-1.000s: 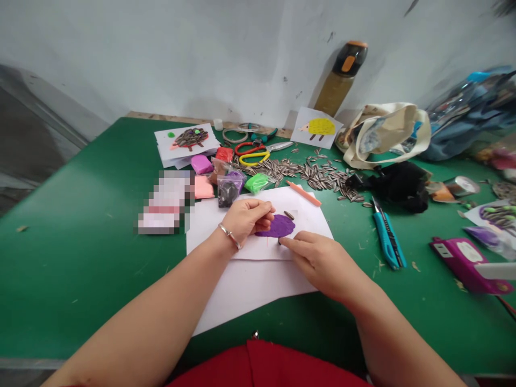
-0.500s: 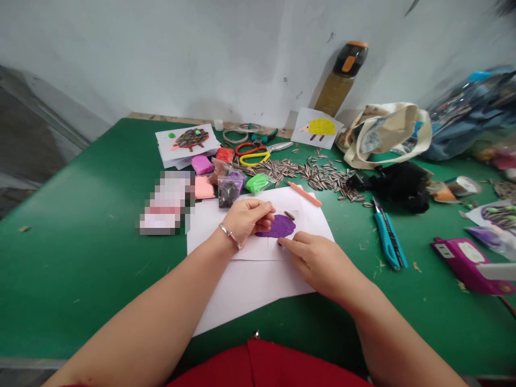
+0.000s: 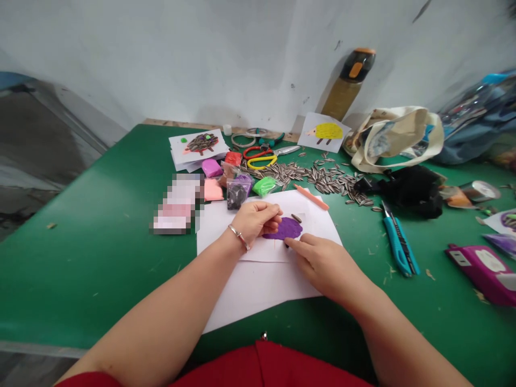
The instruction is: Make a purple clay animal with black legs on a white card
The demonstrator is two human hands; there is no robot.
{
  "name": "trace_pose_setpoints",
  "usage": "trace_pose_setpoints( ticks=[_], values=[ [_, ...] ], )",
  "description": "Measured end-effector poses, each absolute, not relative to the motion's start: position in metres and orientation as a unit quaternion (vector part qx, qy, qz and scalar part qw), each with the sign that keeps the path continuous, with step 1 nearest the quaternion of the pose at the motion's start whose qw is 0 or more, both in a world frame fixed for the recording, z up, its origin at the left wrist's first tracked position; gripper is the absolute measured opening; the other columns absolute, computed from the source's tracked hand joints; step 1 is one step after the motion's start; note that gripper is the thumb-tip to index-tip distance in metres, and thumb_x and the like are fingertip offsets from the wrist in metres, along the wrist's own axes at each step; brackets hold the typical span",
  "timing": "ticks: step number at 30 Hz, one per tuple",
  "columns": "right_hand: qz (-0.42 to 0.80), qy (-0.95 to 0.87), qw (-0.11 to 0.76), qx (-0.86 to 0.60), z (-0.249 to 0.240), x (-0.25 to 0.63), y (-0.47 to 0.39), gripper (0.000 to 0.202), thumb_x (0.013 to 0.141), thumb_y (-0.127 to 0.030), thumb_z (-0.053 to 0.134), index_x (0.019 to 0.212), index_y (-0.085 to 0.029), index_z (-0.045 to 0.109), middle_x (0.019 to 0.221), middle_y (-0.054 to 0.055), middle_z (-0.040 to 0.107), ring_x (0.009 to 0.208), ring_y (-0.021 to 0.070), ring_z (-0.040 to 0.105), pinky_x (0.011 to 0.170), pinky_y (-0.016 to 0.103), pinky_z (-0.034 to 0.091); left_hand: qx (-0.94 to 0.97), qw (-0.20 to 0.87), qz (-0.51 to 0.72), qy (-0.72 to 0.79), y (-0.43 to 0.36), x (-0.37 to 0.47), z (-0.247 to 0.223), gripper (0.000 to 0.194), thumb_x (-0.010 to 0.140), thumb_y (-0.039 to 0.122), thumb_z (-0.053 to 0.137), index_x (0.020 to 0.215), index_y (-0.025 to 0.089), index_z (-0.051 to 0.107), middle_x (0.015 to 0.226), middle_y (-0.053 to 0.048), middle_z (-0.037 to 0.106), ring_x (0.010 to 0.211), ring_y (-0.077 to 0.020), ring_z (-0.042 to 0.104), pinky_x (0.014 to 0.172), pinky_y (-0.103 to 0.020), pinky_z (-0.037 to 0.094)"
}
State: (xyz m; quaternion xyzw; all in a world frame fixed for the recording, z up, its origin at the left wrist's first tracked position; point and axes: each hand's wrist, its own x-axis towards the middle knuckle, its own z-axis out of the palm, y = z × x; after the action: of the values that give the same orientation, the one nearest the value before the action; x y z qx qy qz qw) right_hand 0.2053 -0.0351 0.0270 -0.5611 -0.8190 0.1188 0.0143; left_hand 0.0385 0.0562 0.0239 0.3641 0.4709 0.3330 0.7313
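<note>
My left hand [image 3: 258, 221] is closed in a pinch beside the left end of a flat purple clay oval [image 3: 287, 229]; whatever its fingers hold is hidden. My right hand [image 3: 324, 263] reaches in from the right. Its index finger is stretched out, the tip touching the oval's lower edge, where a small dark piece [image 3: 286, 245] shows under it. One sunflower seed [image 3: 296, 218] lies at the oval's upper edge. Beneath both hands are white paper sheets [image 3: 258, 290], with a faint orange line below the clay.
Behind the paper lie bagged clays [image 3: 264, 186], scissors [image 3: 262, 159], loose sunflower seeds [image 3: 332, 180] and an orange stick [image 3: 312, 197]. A teal utility knife [image 3: 399, 242] and a purple device [image 3: 481, 271] are rightward. A bottle [image 3: 349, 83] and cloth bag [image 3: 397, 140] stand behind.
The view has shifted, so everything appears slightly to the right. Both hands keep nearly the same pose and place on the paper.
</note>
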Motion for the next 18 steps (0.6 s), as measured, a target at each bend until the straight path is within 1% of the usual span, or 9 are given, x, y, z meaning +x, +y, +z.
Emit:
trace_pose_setpoints(
  ticks=[4,10,15,18],
  values=[
    [0.115,-0.820,0.012,-0.561,0.0286,0.2053,-0.0354,0.038,0.090,-0.016,0.042,0.124,-0.021,0.060,0.090,0.005,0.065,0.074,0.0164,0.060,0.060,0.027,0.033,0.367,0.729,0.333,0.472,0.0559,0.0381,0.0238,0.023,0.069,0.033,0.077,0.069,0.012,0.069,0.062,-0.001,0.064,0.051,-0.0063,0.055,0.052,-0.019,0.047],
    [0.106,-0.819,0.008,-0.564,0.0320,0.2045,-0.0376,0.040,0.091,-0.016,0.040,0.127,-0.023,0.057,0.086,0.004,0.065,0.072,0.0156,0.058,0.059,0.027,0.030,0.371,0.729,0.336,0.467,0.0557,0.0382,0.0231,0.027,0.066,0.038,0.079,0.070,0.012,0.069,0.062,-0.001,0.064,0.051,-0.0067,0.055,0.054,-0.020,0.047],
    [0.110,-0.833,-0.029,-0.541,0.0369,0.2016,-0.0377,0.032,0.090,-0.015,0.043,0.114,-0.020,0.063,0.078,0.004,0.063,0.069,0.0156,0.055,0.058,0.029,0.025,0.372,0.727,0.333,0.471,0.0563,0.0386,0.0234,0.025,0.066,0.034,0.079,0.071,0.012,0.069,0.062,-0.001,0.064,0.051,-0.0064,0.054,0.053,-0.019,0.046],
    [0.109,-0.835,-0.032,-0.538,0.0373,0.2016,-0.0375,0.032,0.089,-0.014,0.044,0.115,-0.019,0.062,0.078,0.003,0.062,0.069,0.0156,0.054,0.058,0.029,0.024,0.372,0.728,0.332,0.471,0.0566,0.0385,0.0238,0.024,0.067,0.033,0.078,0.071,0.012,0.069,0.062,-0.001,0.064,0.051,-0.0062,0.054,0.053,-0.019,0.046]
  ],
)
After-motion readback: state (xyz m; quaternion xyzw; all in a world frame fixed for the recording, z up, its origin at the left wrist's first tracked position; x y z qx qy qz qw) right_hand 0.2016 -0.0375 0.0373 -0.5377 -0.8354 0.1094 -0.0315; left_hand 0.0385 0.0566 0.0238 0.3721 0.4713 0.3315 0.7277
